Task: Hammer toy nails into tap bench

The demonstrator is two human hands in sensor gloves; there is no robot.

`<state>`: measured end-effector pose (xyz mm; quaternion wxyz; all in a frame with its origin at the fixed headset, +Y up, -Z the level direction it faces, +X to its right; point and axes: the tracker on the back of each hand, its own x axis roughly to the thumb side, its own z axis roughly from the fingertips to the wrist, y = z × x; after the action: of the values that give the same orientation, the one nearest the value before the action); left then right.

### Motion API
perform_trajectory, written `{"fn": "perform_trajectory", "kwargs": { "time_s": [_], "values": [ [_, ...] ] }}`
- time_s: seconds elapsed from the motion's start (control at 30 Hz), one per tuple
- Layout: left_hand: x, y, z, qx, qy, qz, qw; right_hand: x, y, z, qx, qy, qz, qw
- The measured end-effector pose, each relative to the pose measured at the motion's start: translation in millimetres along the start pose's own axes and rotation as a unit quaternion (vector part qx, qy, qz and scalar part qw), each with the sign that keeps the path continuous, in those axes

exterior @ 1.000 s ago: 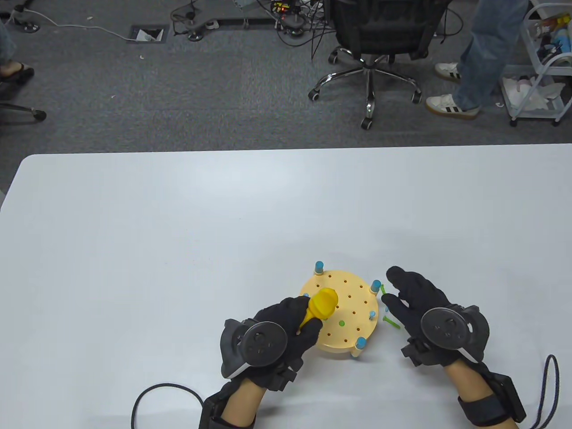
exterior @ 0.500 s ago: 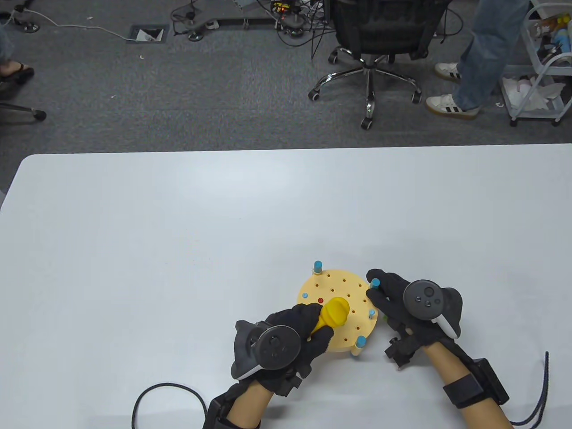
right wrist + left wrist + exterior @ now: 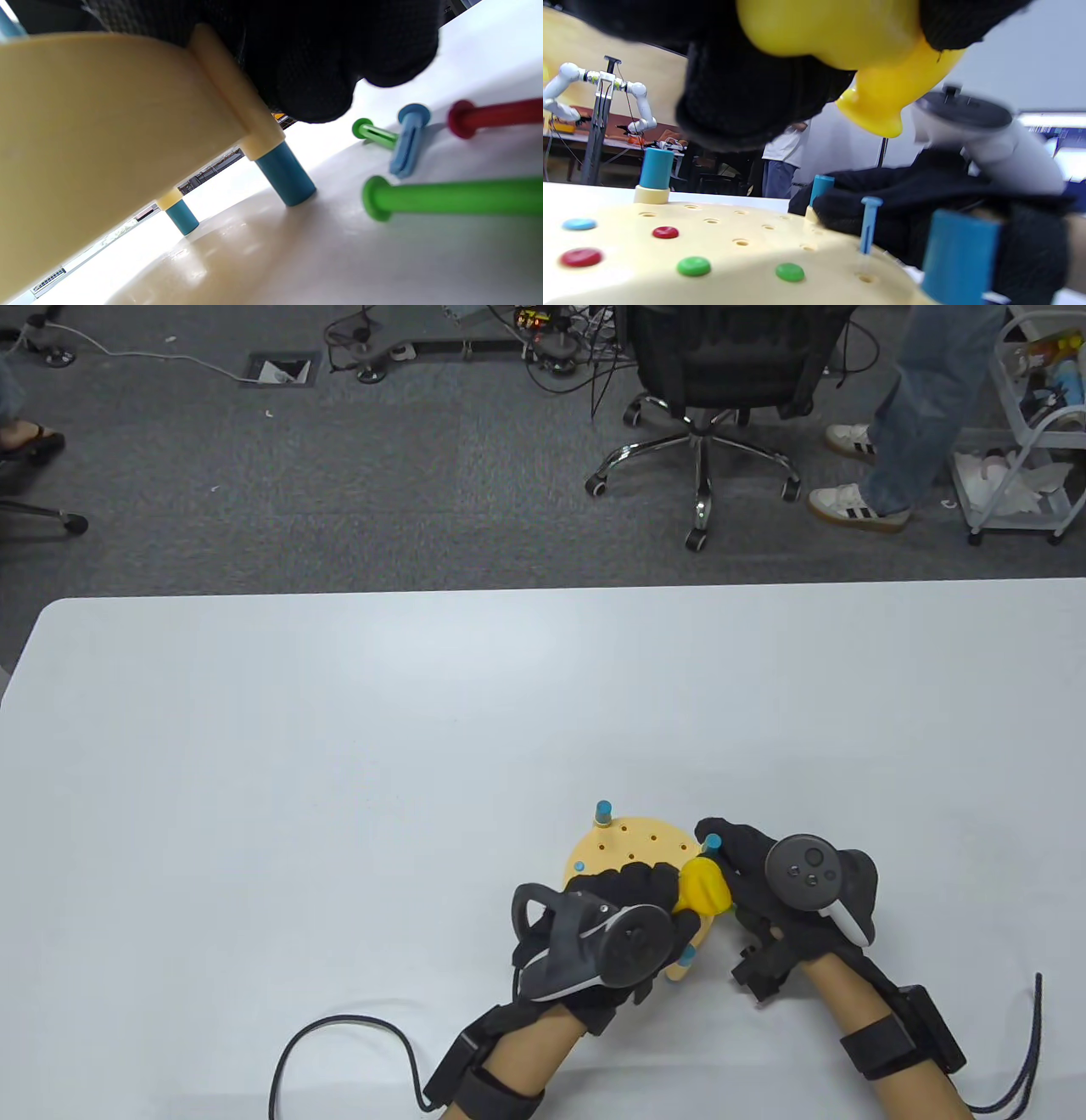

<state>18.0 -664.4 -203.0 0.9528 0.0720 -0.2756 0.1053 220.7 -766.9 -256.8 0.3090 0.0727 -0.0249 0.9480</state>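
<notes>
While the hammer hangs over the bench's right rim, each line below runs from the biggest thing to the smallest

Table: the white table (image 3: 339,729) carries everything, with the bench near its front edge, between the two hands

Tap bench: the round cream tap bench (image 3: 624,848) stands on blue legs; red, green and blue nail heads sit flush in its top (best seen from the left wrist)

Right hand: the right hand (image 3: 747,869) rests against the bench's right rim, fingers bent round the edge, steadying it; whether they also pinch the nail I cannot tell

Left hand: the left hand (image 3: 628,899) is wrapped tight round the hammer's handle, over the bench's near half

Hammer: the yellow toy hammer (image 3: 704,888) points its head toward the right rim, handle running back leftward into the left fist

Standing nail: one blue nail (image 3: 869,224) stands upright, long axis vertical, shaft mostly proud of its hole, just beside the right fingertips; the hammer face hangs above it and slightly left, so I judge the stroke must go down along that axis

Loose nails: spare nails (image 3: 445,199) lie flat on the table beside the right hand
</notes>
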Motion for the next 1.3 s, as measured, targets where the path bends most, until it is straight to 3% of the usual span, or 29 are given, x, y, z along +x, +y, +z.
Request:
{"fn": "perform_trajectory", "kwargs": {
  "time_s": [0.1,0.17,0.23,0.27,0.33,0.37,0.43,0.47,0.5,0.53,0.57,0.6,0.67,0.7,0.73,0.77,0.8,0.87,0.9,0.93,0.97,1.0,1.07,1.1,1.13,1.17,1.2,1.27,1.3],
  "values": [
    [10.1,-22.0,-15.1,-0.136,0.000,-0.068,0.988,0.3,-0.3,0.1,-0.002,0.001,0.003,1.000],
    [15.3,-15.2,-15.4,-0.088,-0.013,-0.041,0.995,0.1,-0.4,-0.3,0.000,0.001,0.004,1.000],
    [16.2,-1.7,-10.7,0.023,0.004,-0.056,0.998,0.1,-0.5,-0.2,0.000,0.001,0.004,1.000],
    [17.5,-5.7,-11.5,0.020,0.000,-0.053,0.998,0.2,-0.4,-0.2,0.000,0.001,0.004,1.000],
    [16.9,-24.0,-20.3,-0.158,0.045,-0.140,0.976,0.0,-0.5,0.0,-0.002,0.001,0.006,1.000],
    [16.4,-16.0,-17.8,-0.134,0.020,-0.136,0.981,0.1,-0.6,-0.5,0.000,0.000,0.004,1.000],
    [16.4,-0.2,-9.5,0.015,0.024,-0.085,0.996,0.0,-0.5,-0.5,0.000,0.000,0.005,1.000],
    [16.6,-5.2,-10.3,0.025,0.000,-0.033,0.999,0.0,-0.5,-0.5,0.001,0.000,0.005,1.000],
    [16.4,-27.6,-19.5,-0.079,0.017,-0.050,0.996,0.2,-0.4,-0.6,0.001,0.000,0.005,1.000],
    [13.5,-21.7,-15.3,-0.197,0.068,-0.139,0.968,0.0,-0.7,-0.2,-0.001,0.000,0.006,1.000],
    [13.6,-16.7,-19.5,-0.171,0.018,-0.126,0.977,0.1,-0.6,-0.4,0.000,0.000,0.005,1.000],
    [17.3,-1.3,-14.1,-0.041,0.033,-0.140,0.989,0.5,-0.3,-0.4,-0.001,0.000,0.009,1.000],
    [16.0,11.8,-9.2,0.073,0.007,-0.050,0.996,0.4,-0.4,-0.4,0.000,0.000,0.007,1.000],
    [15.6,-1.0,-15.0,0.023,0.001,-0.022,1.000,0.7,-0.3,-0.4,0.000,0.000,0.008,1.000],
    [16.2,-41.7,-24.2,-0.180,0.026,-0.066,0.981,0.8,-0.3,-0.4,0.000,0.001,0.009,1.000],
    [16.0,-17.7,-20.5,-0.239,0.080,-0.171,0.953,0.3,-0.4,0.5,-0.004,0.000,0.010,1.000],
    [14.7,-12.8,-27.6,-0.190,0.017,-0.116,0.975,1.2,0.0,-0.5,-0.001,0.001,0.014,1.000],
    [22.0,15.1,-17.1,0.023,0.009,-0.087,0.996,0.4,-0.2,-0.4,-0.002,0.000,0.012,1.000],
    [21.4,7.4,-17.8,0.021,-0.010,-0.053,0.998,0.3,0.0,-0.3,-0.001,0.000,0.011,1.000],
    [19.3,-22.5,-26.3,-0.086,-0.007,-0.058,0.995,0.7,0.2,-0.2,-0.002,0.000,0.013,1.000],
    [15.2,-27.3,-18.0,-0.248,0.080,-0.168,0.951,0.5,-0.3,0.9,-0.009,0.001,0.019,1.000],
    [16.0,-19.9,-28.7,-0.247,0.003,-0.104,0.963,1.2,0.5,-0.7,-0.005,-0.002,0.016,1.000],
    [19.0,11.5,-14.1,0.036,0.018,-0.060,0.997,0.5,0.4,-0.1,-0.004,0.001,0.017,1.000],
    [18.0,7.0,-15.4,0.049,-0.001,-0.027,0.998,0.6,0.6,0.0,-0.003,0.001,0.016,1.000],
    [16.9,-34.6,-27.8,-0.159,0.013,-0.055,0.986,0.8,0.9,0.0,-0.005,0.001,0.018,1.000],
    [14.9,-31.3,-35.2,-0.263,0.078,-0.136,0.952,0.7,0.6,0.4,-0.008,0.002,0.020,1.000],
    [15.3,-18.3,-30.4,-0.269,0.012,-0.119,0.956,1.2,0.5,-0.9,-0.004,0.001,0.018,1.000],
    [20.9,9.2,-18.8,-0.014,0.048,-0.127,0.991,0.1,0.8,-0.5,-0.002,0.001,0.015,1.000],
    [18.5,14.9,-14.9,0.050,0.020,-0.075,0.996,0.1,0.8,-0.5,-0.003,0.001,0.015,1.000]
  ]
}}
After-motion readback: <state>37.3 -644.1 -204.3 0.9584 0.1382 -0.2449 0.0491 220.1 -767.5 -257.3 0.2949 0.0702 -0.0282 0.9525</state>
